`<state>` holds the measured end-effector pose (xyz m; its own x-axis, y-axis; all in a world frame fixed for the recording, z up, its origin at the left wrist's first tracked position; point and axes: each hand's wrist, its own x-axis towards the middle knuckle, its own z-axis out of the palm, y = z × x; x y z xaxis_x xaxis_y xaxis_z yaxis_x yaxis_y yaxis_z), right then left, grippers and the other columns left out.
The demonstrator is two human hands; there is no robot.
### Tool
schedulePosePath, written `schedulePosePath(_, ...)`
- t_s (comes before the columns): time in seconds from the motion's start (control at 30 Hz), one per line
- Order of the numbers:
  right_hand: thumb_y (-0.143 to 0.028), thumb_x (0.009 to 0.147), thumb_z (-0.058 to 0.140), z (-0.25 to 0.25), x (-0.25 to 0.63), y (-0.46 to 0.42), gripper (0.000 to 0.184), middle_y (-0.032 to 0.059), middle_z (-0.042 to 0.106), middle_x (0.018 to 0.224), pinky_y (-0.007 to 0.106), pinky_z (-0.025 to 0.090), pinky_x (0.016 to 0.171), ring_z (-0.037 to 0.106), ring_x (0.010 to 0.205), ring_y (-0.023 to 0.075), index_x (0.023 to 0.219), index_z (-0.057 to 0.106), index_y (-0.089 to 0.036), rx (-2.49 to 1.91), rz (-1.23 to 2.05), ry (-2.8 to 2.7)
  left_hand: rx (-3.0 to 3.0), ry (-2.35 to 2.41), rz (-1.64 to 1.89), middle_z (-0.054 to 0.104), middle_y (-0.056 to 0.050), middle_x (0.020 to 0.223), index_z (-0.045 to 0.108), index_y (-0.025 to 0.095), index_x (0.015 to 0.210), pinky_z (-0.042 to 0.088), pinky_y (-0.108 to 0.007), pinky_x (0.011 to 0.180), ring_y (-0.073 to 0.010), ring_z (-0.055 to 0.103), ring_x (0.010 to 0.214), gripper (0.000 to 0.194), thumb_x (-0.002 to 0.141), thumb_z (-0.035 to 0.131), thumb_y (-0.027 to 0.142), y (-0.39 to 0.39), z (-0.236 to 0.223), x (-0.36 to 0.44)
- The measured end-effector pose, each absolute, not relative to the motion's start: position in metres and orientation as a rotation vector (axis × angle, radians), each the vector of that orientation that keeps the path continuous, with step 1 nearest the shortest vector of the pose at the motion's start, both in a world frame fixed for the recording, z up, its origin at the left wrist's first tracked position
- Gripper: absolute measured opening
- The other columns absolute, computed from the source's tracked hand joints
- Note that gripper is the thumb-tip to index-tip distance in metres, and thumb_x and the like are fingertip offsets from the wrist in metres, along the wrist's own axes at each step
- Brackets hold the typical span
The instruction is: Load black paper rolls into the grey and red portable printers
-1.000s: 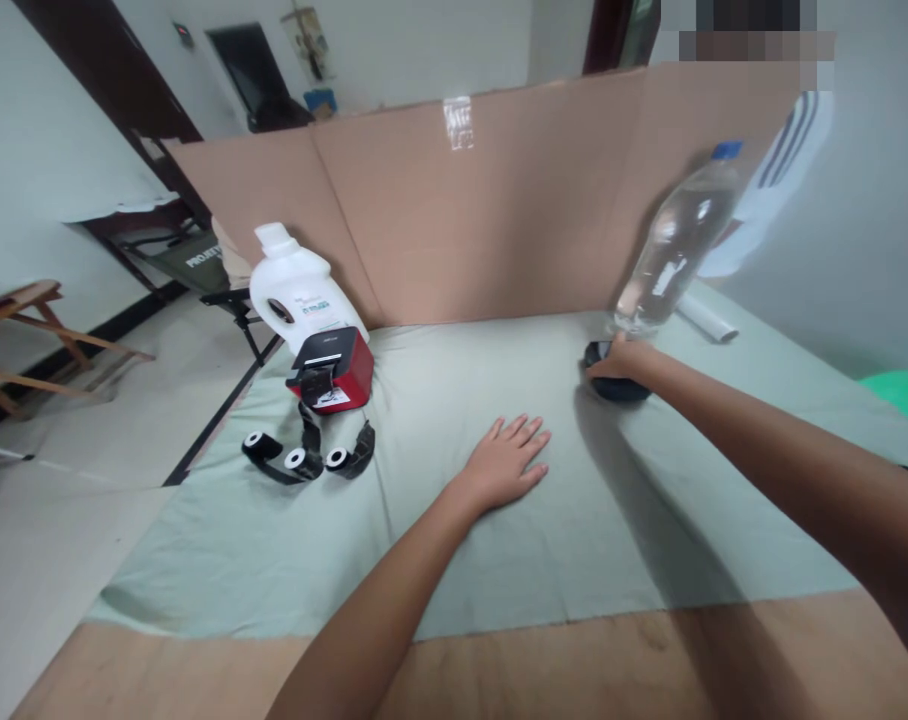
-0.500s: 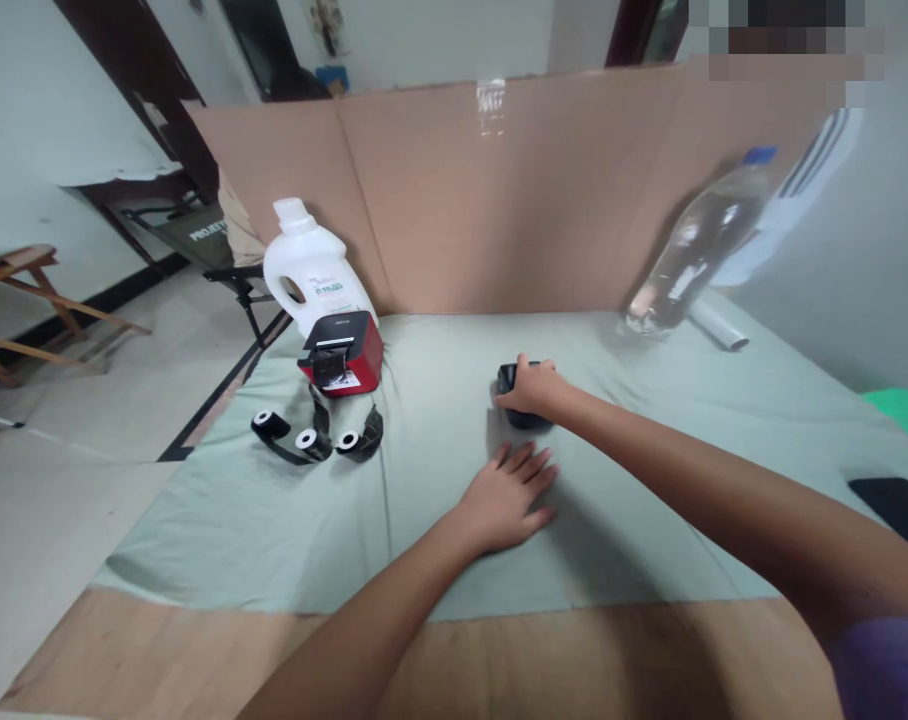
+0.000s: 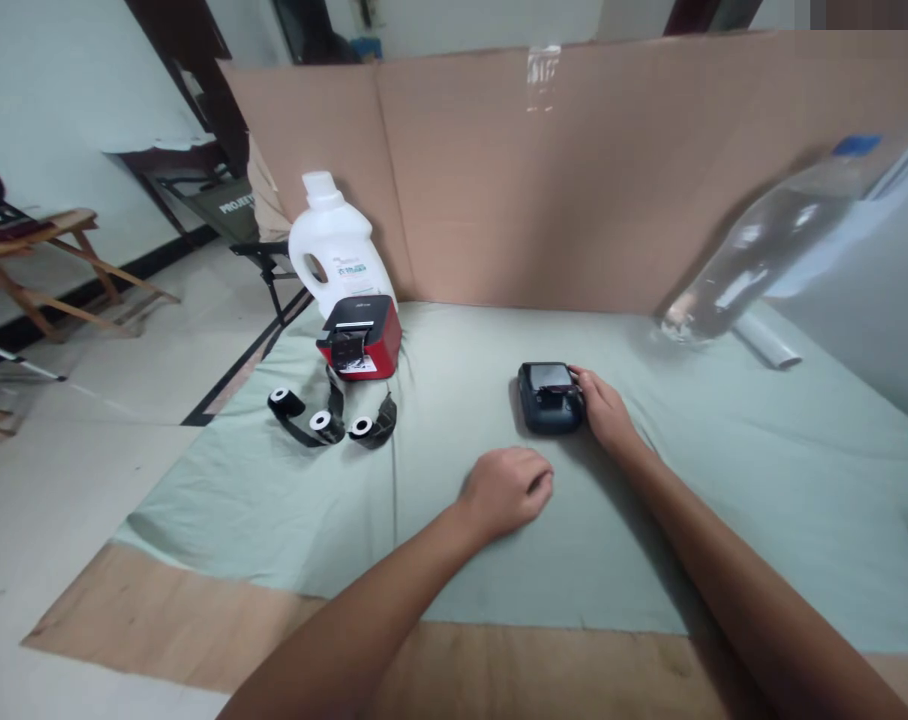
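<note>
A small dark blue device [image 3: 548, 397] with a little screen lies on the pale green cloth [image 3: 439, 470] in the middle of the table. My right hand [image 3: 605, 410] rests against its right side, fingers curled onto its edge. My left hand [image 3: 508, 487] lies on the cloth just in front and to the left of the device, its fingers curled under and holding nothing.
A red and black label printer [image 3: 360, 339] stands at the back left before a white jug [image 3: 336, 250]. Three black tape rolls [image 3: 328, 422] lie in front of it. A clear water bottle [image 3: 761, 255] and a white tube [image 3: 767, 340] are at the right, a cardboard screen [image 3: 574, 170] behind.
My right hand dragged the dark device from the back right, beside the bottle, to the middle of the cloth. My left hand's flat fingers have curled in.
</note>
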<state>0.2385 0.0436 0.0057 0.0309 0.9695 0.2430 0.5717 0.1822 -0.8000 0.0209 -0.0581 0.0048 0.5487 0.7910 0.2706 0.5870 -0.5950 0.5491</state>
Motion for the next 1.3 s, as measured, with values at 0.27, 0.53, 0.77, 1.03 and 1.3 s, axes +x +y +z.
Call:
schedulePosePath(0.27, -0.041, 0.094, 0.043, -0.024, 0.238, 0.040, 0.066, 0.0071, 0.047, 0.161, 0.051, 0.026, 0.127, 0.041, 0.150, 0.0289, 0.158, 0.044, -0.022, -1.420, 0.726, -1.675, 2.246, 1.542, 0.534, 0.049, -0.017, 0.157, 0.039, 0.012, 0.155, 0.030, -0.050, 0.125, -0.0284, 0.047, 0.145, 0.075, 0.082, 0.054, 0.020, 0.002, 0.005, 0.007)
schedulePosePath(0.53, -0.025, 0.073, 0.051, -0.022, 0.227, 0.024, 0.093, 0.0032, 0.030, 0.170, 0.051, 0.016, 0.130, 0.022, 0.159, 0.0292, 0.164, 0.030, -0.023, -1.257, 1.020, -1.514, 2.412, 1.440, 0.226, 0.023, -0.030, 0.167, 0.013, -0.004, 0.159, 0.010, -0.052, 0.131, -0.0311, 0.019, 0.159, 0.081, 0.089, 0.044, 0.024, 0.015, 0.004, 0.029)
schedulePosePath(0.77, -0.023, 0.075, 0.052, -0.022, 0.224, -0.036, 0.101, 0.0087, 0.011, 0.174, 0.057, 0.009, 0.130, 0.009, 0.161, 0.0299, 0.167, 0.010, -0.023, -1.307, 1.021, -1.612, 2.501, 1.339, 0.236, 0.027, -0.031, 0.165, 0.010, 0.003, 0.161, 0.009, -0.058, 0.129, -0.0360, 0.022, 0.158, 0.096, 0.094, 0.056, 0.055, -0.028, 0.004, 0.017)
schedulePosePath(1.03, -0.023, 0.078, 0.052, -0.017, 0.219, -0.047, 0.096, 0.0125, 0.019, 0.171, 0.057, 0.015, 0.129, 0.018, 0.159, 0.0304, 0.165, 0.011, -0.022, -1.262, 0.915, -1.680, 2.421, 1.351, 0.313, 0.027, -0.026, 0.166, 0.011, 0.009, 0.164, 0.011, -0.062, 0.128, -0.0360, 0.023, 0.158, 0.115, 0.085, 0.060, 0.078, -0.032, -0.002, 0.011)
schedulePosePath(1.3, -0.027, 0.075, 0.055, -0.011, 0.217, -0.047, 0.101, 0.0157, 0.025, 0.170, 0.056, 0.023, 0.127, 0.024, 0.157, 0.0334, 0.166, 0.012, -0.015, -1.342, 0.869, -1.681, 2.375, 1.379, 0.354, 0.038, -0.020, 0.163, 0.027, 0.015, 0.162, 0.010, -0.059, 0.129, -0.0313, 0.034, 0.154, 0.101, 0.085, 0.071, 0.064, -0.028, 0.003, 0.006)
